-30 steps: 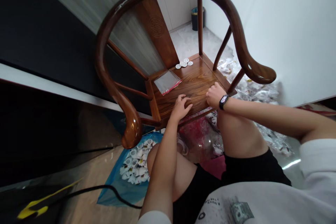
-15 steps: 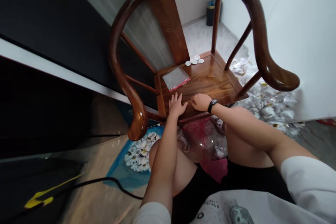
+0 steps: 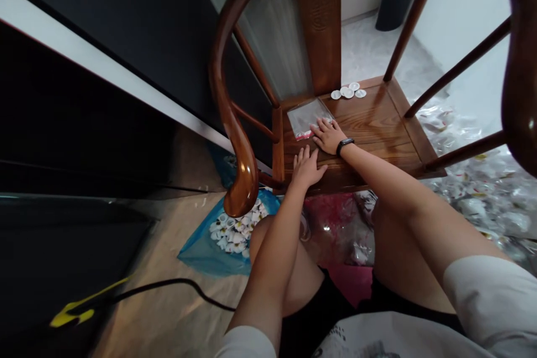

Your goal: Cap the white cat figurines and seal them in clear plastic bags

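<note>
Dim indoor lt, wide-angle warp at edges, glare on chair arm (image 3: 241, 179)

A clear plastic bag (image 3: 305, 117) with a red edge lay flat on the wooden seat (image 3: 377, 123) under the right fingers (image 3: 322, 127), just beside a cluster of small white discs (image 3: 347, 92).

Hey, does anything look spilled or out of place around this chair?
Yes: shiny plastic packets lie strewn loosely across the floor right of the wooden armchair, looking spilled, whereas the white pieces sit gathered on a blue plastic sheet.
</note>
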`<state>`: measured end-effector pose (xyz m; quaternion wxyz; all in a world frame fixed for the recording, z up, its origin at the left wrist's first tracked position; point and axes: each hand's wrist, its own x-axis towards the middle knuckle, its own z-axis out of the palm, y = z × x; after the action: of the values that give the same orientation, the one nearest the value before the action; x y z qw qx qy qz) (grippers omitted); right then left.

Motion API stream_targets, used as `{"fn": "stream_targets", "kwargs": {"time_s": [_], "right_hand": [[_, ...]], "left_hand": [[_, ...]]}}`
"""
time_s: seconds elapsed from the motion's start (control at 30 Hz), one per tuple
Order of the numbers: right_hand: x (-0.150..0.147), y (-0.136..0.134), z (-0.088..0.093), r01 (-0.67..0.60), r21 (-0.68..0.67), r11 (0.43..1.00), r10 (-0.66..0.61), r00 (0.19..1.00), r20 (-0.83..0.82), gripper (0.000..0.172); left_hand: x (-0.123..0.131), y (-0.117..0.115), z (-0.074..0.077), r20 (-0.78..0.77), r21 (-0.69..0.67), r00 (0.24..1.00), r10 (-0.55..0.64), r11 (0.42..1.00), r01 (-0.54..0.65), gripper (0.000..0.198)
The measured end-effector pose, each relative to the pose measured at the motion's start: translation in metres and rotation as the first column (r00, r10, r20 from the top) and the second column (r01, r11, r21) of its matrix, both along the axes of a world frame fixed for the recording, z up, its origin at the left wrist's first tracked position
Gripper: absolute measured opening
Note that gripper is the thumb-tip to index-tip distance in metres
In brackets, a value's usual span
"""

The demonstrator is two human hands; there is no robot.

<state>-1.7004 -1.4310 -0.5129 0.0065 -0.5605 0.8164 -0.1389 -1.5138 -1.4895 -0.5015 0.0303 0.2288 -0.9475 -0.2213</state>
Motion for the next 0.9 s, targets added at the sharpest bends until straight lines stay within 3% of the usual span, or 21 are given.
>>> {"fn": "stream_targets", "kwargs": {"time_s": [0.33, 0.5, 0.63, 0.77, 0.9], "right_hand": [[-0.008, -0.001, 0.011, 0.086, -0.057, 0.995, -0.083, 0.995, 0.063, 0.067], [-0.017, 0.013, 0.042, 0.157, -0.232, 0.96, -0.156, 0.988, 0.023, 0.07], [-0.018, 0.039, 0.074, 0.137, -0.298, 0.945, -0.149, 0.989, -0.018, 0.068], [-0.001, 0.079, 0.09, 0.094, -0.209, 0.973, -0.113, 0.99, -0.081, 0.063], [0.031, 0.114, 0.081, 0.08, 0.009, 0.997, -0.079, 0.996, -0.051, 0.059]], "left_hand": [[0.004, 0.004, -0.001, -0.035, 0.032, 0.999, 0.003, 0.999, -0.002, 0.071], [0.006, 0.006, 0.01, -0.037, 0.015, 0.999, 0.006, 1.0, -0.005, 0.073], [0.004, 0.007, 0.017, -0.077, 0.011, 0.995, 0.058, 0.998, -0.057, 0.078], [-0.001, 0.004, 0.023, -0.217, 0.033, 0.963, 0.16, 0.987, -0.157, 0.085], [-0.006, 0.004, 0.034, -0.316, 0.049, 0.926, 0.208, 0.978, -0.203, 0.078]]}}
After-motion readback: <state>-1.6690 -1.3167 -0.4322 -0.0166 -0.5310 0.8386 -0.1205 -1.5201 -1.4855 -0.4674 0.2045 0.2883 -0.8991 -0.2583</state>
